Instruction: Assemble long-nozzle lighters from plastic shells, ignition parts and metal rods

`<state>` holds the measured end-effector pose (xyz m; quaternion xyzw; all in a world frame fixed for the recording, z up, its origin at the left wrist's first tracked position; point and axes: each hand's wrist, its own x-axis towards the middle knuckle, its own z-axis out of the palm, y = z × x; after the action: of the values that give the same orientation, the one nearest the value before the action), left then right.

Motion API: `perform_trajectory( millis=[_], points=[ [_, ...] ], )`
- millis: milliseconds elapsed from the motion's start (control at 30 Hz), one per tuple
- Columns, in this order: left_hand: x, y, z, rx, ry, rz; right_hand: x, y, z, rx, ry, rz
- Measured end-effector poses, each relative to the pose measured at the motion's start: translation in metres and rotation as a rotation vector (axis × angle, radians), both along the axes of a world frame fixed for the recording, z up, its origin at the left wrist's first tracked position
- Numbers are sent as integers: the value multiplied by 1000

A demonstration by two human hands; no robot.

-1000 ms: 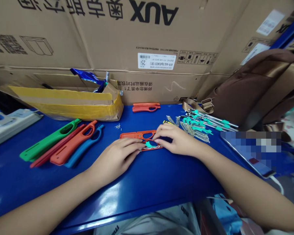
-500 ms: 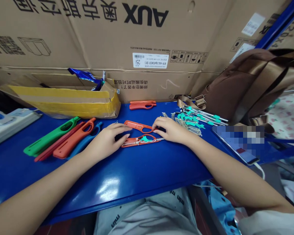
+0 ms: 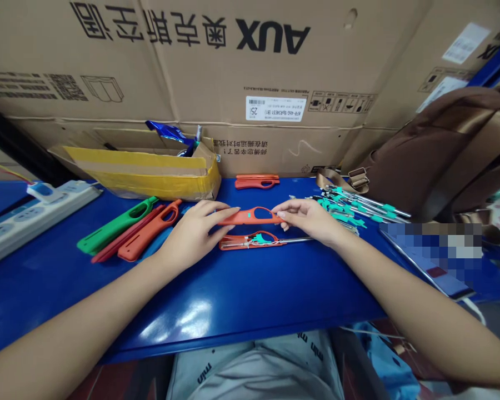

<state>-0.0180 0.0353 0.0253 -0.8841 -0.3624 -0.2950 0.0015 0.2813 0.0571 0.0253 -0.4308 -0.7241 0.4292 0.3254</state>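
Both of my hands hold an orange plastic handle shell [image 3: 253, 215] just above the blue table [image 3: 241, 294]. My left hand [image 3: 194, 233] pinches its left end. Its right end sits in the fingers of my right hand [image 3: 308, 219]. Right below it lies a second orange shell [image 3: 250, 242] with a teal trigger and a metal rod fitted inside, the rod sticking out to the right.
Green, red, orange and blue shells [image 3: 129, 230] lie at the left. A taped cardboard box [image 3: 145, 172] stands behind them, a power strip [image 3: 29, 208] further left. A pair of orange shells [image 3: 256, 181] lies at the back. Teal-and-metal inserts [image 3: 354, 208], a brown bag [image 3: 437, 150] and a phone [image 3: 429, 255] sit right.
The upper orange shell has been lifted off the table and now hangs between both hands above the fitted shell. My left hand moved from the table onto its left end.
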Motion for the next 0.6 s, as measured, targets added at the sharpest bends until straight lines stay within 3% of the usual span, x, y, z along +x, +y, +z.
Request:
perform_trajectory(
  millis=[67,133,400,600],
  points=[
    [-2,-2,5,-1,-3,-39,1,-3,8,-120,85,-1],
    [-3,-4,9,-11,9,-75,0,-7,14,-143,71,24],
    [-1,-8,14,-186,65,-172,-13,-22,4,252,-255,121],
    [-3,-6,12,-223,129,-194,-14,-20,-5,468,-343,176]
  ],
)
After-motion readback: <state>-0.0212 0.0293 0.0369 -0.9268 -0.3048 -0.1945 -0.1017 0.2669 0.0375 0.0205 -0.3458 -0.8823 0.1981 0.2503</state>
